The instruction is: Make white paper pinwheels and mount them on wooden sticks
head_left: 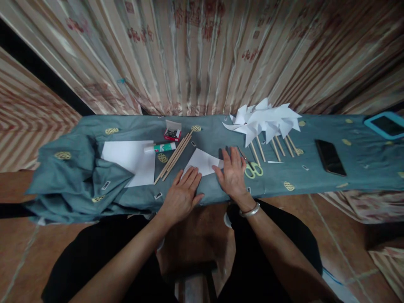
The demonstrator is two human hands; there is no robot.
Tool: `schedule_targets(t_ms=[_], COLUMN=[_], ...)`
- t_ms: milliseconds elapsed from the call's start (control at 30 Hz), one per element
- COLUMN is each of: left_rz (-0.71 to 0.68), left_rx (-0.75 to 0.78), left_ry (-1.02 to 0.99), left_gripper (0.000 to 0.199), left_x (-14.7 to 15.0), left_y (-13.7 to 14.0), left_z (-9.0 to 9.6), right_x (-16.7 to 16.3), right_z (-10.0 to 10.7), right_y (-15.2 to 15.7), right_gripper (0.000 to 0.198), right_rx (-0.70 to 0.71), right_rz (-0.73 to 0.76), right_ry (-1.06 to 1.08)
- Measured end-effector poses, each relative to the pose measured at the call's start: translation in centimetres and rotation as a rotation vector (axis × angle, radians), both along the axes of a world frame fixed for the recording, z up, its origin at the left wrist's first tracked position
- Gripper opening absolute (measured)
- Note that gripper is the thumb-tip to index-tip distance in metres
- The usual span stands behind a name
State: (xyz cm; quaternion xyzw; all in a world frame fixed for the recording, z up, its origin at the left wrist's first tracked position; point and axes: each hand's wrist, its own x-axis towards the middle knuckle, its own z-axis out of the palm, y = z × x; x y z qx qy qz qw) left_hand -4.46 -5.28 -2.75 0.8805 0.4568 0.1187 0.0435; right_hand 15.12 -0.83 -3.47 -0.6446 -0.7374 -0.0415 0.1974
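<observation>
A folded piece of white paper (202,161) lies on the cloth between my hands, tapering toward the right. My left hand (185,191) rests flat on its lower left part, fingers stretched out. With fingers extended, my right hand (232,171) lies over its right end and hides that corner. Just right of this hand are scissors (253,170) with light green handles, their blades partly hidden. Behind the paper's left side, several thin wooden sticks (175,156) lie in a bundle.
Paper pinwheels (267,118) on sticks lie at the back right. A glue stick (162,147) and white sheets (126,160) are on the left, near a small box of metal pins (172,131). Farther right lie a phone (330,157) and a blue-framed device (386,125).
</observation>
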Motion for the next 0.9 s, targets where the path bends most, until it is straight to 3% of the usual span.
schedule_targets(t_ms=[200, 400, 567, 700, 800, 900], left_rz=[-0.018, 0.032, 0.078, 0.119, 0.263, 0.383], left_rx=[0.056, 0.103, 0.105, 0.122, 0.151, 0.125], left_ry=[0.050, 0.114, 0.116, -0.026, -0.169, -0.325], left_gripper=[0.060, 0.059, 0.056, 0.043, 0.036, 0.036], left_x=[-1.0, -3.8, -3.8, -5.3, -8.0, -9.8], left_y=[-1.0, -4.2, -5.3, -5.1, -4.3, -3.4], left_z=[0.0, 0.0, 0.1, 0.2, 0.3, 1.7], right_x=[3.2, 2.9, 2.9, 3.2, 3.4, 3.5], right_z=[-1.0, -1.0, -0.8, -1.0, -1.1, -0.9], right_y=[1.1, 0.8, 0.8, 0.9, 0.8, 0.8], right_gripper=[0.056, 0.054, 0.053, 0.053, 0.053, 0.053], right_rx=[0.010, 0.015, 0.020, 0.040, 0.025, -0.013], right_rz=[-0.109, -0.082, -0.087, -0.058, -0.037, -0.039], right_ry=[0.012, -0.011, 0.016, 0.039, 0.043, 0.042])
